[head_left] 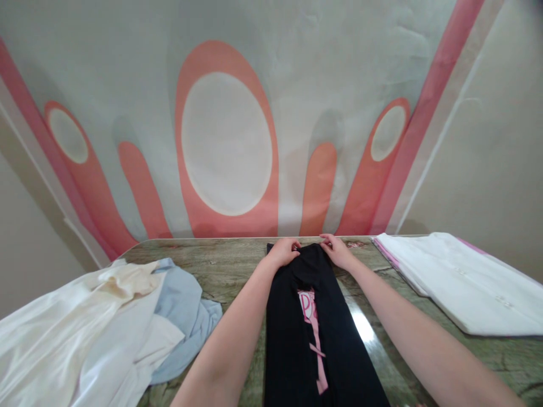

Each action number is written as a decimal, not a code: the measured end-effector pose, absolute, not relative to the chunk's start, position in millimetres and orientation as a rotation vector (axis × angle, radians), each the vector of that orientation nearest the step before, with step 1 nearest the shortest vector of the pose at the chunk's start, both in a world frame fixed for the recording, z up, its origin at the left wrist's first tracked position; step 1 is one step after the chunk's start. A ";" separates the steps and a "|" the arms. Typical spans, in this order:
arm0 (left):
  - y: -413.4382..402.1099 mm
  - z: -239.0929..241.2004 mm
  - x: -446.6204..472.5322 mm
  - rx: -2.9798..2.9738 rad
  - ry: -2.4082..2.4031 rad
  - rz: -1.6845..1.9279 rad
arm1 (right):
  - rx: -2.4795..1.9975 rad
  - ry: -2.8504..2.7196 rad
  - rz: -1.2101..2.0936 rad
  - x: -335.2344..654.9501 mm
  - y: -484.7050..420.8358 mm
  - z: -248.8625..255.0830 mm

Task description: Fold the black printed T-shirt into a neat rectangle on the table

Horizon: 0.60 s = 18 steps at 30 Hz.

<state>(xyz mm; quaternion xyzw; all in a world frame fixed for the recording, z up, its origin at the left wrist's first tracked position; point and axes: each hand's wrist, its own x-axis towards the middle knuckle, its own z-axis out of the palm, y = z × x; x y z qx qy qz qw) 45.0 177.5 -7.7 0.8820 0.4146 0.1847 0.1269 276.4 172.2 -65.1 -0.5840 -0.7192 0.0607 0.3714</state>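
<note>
A black T-shirt (288, 339) with a pink and white print lies lengthwise on the table in front of me. Its sides are folded inward, so only a strip of the print shows down the middle. At the shirt's far end, my left hand (285, 253) is closed on the cloth near the left corner, fingers curled over it. My right hand (337, 251) pinches the far right corner, close to the table's back edge. The near end of the shirt runs out of view at the bottom.
Left of the shirt is a loose heap of cream and white clothes (80, 328), with a light blue garment (180, 316) beside it. A stack of folded white clothes (462, 282) lies at the right. The wood-patterned table (229, 254) meets a painted wall (292, 85).
</note>
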 end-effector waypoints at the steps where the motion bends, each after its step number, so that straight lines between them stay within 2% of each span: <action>1: 176.5 -7.0 44.6 2.575 1.219 0.533 | -1.519 -1.840 0.129 276.1 173.2 -66.8; 7: 161.9 6.8 56.7 2.734 1.211 0.572 | -1.528 -1.796 0.028 272.2 173.5 -70.9; 10: 147.5 5.4 74.9 2.837 1.035 0.414 | -1.504 -1.741 -0.015 273.8 170.0 -66.8; 13: 132.6 -6.6 90.2 2.848 1.056 0.271 | -1.477 -1.655 -0.052 276.0 161.9 -55.2; 18: 122.2 -25.1 95.5 2.783 1.162 0.169 | -1.310 -1.655 0.105 263.2 143.2 -34.1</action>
